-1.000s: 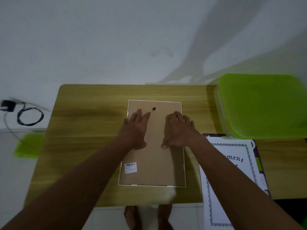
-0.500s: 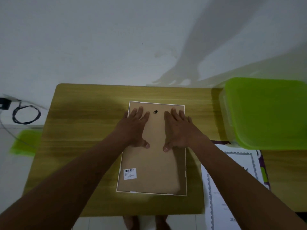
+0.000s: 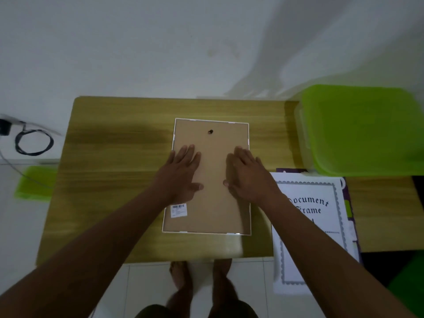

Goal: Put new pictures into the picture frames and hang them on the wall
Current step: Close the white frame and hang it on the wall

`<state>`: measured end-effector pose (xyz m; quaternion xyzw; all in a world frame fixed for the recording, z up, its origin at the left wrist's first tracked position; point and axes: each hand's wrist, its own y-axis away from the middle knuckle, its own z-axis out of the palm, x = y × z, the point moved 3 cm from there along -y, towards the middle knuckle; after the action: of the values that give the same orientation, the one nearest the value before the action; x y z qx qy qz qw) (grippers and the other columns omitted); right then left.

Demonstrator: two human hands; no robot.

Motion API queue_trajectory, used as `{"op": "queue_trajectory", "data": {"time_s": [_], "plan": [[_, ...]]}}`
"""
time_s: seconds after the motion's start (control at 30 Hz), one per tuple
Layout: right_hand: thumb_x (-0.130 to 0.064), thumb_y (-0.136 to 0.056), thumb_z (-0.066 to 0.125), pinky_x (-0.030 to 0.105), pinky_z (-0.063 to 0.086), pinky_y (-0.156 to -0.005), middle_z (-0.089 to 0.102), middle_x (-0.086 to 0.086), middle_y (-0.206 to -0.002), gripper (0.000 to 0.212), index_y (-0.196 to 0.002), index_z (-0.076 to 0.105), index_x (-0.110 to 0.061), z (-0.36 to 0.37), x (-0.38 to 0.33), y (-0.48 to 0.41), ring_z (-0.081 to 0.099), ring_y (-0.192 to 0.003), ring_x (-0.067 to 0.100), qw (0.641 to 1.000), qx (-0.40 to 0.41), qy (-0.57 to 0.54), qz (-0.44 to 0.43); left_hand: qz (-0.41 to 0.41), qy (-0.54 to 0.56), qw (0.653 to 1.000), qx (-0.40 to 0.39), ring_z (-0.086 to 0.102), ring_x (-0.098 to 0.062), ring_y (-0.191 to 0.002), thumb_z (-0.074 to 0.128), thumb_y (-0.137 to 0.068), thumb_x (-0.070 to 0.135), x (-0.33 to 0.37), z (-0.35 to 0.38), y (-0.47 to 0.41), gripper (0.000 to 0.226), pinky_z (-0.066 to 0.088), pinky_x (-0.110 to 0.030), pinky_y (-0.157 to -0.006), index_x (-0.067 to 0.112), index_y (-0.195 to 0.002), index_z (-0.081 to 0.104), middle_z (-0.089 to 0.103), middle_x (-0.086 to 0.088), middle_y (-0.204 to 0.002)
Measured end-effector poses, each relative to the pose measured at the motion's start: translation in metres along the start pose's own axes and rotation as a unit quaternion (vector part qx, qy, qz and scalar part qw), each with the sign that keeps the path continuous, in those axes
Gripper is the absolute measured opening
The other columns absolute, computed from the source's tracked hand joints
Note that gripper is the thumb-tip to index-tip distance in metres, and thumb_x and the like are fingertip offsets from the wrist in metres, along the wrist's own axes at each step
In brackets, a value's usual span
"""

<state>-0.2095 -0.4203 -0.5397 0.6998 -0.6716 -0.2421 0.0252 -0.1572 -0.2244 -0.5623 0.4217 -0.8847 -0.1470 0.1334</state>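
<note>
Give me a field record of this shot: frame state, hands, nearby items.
picture frame: face down on table, brown backing up
hanger fitting: on the backing, near its far edge
barcode sticker: near-left corner of the backing
left hand: flat on the backing, fingers straight
right hand: flat on the backing, fingers straight
printed sheet: right of the frame, reads "Document Frame", overhangs the near table edge
green bin: far right, lid on
</note>
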Motion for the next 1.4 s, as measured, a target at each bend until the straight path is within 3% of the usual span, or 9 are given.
{"op": "queue_trajectory", "data": {"time_s": [0.17,0.4,0.57,0.73,0.9,1.03,1.17,1.27,1.4], "plan": [[-0.064,-0.072,0.073,0.056,0.005,-0.121,-0.018,0.01,-0.164,0.124,-0.157,-0.005,-0.021,0.024,-0.001,0.019,-0.015,-0.151,0.028,0.996,-0.081,0.004,0.023,-0.011,0.027,0.999,-0.017,-0.015,-0.028,-0.148,0.05,-0.074,0.079,0.001,0.015,0.018,0.117,0.002,-0.047,-0.121,0.016,-0.154,-0.008,-0.019,-0.013,-0.16],[-0.054,-0.069,0.08,0.059,0.002,-0.12,-0.015,0.011,-0.164,0.123,-0.156,0.001,-0.017,0.022,-0.004,0.013,-0.015,-0.151,0.028,0.996,-0.079,-0.007,0.045,-0.038,0.009,0.999,0.0,-0.015,-0.024,-0.149,0.043,-0.073,0.083,0.002,0.02,0.018,0.115,-0.002,-0.062,-0.114,0.019,-0.153,-0.01,-0.019,-0.008,-0.16],[-0.057,-0.051,0.089,0.046,0.034,-0.105,0.028,0.01,-0.148,0.111,-0.14,0.035,-0.019,0.011,-0.007,0.027,0.028,-0.138,0.033,0.994,0.011,-0.036,0.105,-0.081,0.056,0.994,0.052,-0.003,-0.022,-0.15,0.042,-0.082,0.075,0.011,0.026,0.039,0.1,0.004,-0.055,-0.117,0.015,-0.154,0.007,-0.003,-0.008,-0.163],[-0.044,-0.052,0.094,0.043,0.046,-0.083,0.041,0.013,-0.121,0.104,-0.128,0.03,-0.016,0.016,-0.007,0.041,0.05,-0.113,0.037,0.968,0.012,-0.161,0.194,-0.121,0.101,0.981,0.111,0.012,-0.024,-0.149,0.057,-0.091,0.035,0.016,0.023,0.049,0.071,0.02,-0.049,-0.116,0.017,-0.152,0.024,0.014,-0.009,-0.161],[-0.036,-0.052,0.096,0.044,0.046,-0.095,0.039,0.018,-0.132,0.116,-0.139,0.025,-0.008,0.026,-0.006,0.038,0.046,-0.121,0.04,0.946,0.011,-0.23,0.227,-0.291,0.223,0.92,0.139,0.038,-0.036,-0.13,0.078,-0.076,0.039,0.012,0.013,0.054,0.098,0.034,-0.042,-0.105,0.013,-0.151,0.021,0.036,-0.017,-0.144],[-0.028,-0.058,0.093,0.044,0.045,-0.098,0.039,0.015,-0.13,0.103,-0.138,0.03,-0.012,0.028,-0.002,0.037,0.044,-0.122,0.037,0.935,0.021,-0.259,0.24,-0.339,0.289,0.887,0.122,0.049,-0.039,-0.118,0.082,-0.07,0.037,0.007,0.017,0.047,0.088,0.043,-0.04,-0.095,0.006,-0.14,0.038,0.052,-0.021,-0.127],[-0.013,-0.075,0.082,0.027,0.041,-0.087,0.043,0.002,-0.125,0.099,-0.149,0.017,-0.025,0.022,0.001,0.038,0.047,-0.112,0.022,0.903,0.038,-0.383,0.192,-0.308,0.421,0.842,0.136,0.066,-0.027,-0.095,0.082,-0.051,0.042,0.001,0.013,0.053,0.067,0.053,-0.039,-0.081,0.013,-0.109,0.064,0.071,-0.005,-0.098],[0.003,-0.081,0.073,0.01,0.046,-0.07,0.052,-0.004,-0.129,0.098,-0.152,0.015,-0.03,0.01,0.005,0.039,0.054,-0.108,0.014,0.858,0.052,-0.483,0.17,-0.263,0.546,0.778,0.168,0.07,-0.018,-0.083,0.086,-0.051,0.034,0.003,0.011,0.065,0.064,0.056,-0.034,-0.073,0.02,-0.11,0.065,0.074,0.0,-0.093],[-0.004,-0.08,0.077,0.039,0.048,-0.104,0.057,-0.004,-0.135,0.087,-0.148,0.031,-0.033,-0.009,0.012,0.049,0.058,-0.119,0.018,0.829,0.083,-0.528,0.162,-0.182,0.694,0.68,0.149,0.069,-0.022,-0.083,0.081,-0.066,0.004,0.013,-0.009,0.078,0.075,0.057,-0.038,-0.076,0.038,-0.127,0.052,0.072,-0.009,-0.1]]}}
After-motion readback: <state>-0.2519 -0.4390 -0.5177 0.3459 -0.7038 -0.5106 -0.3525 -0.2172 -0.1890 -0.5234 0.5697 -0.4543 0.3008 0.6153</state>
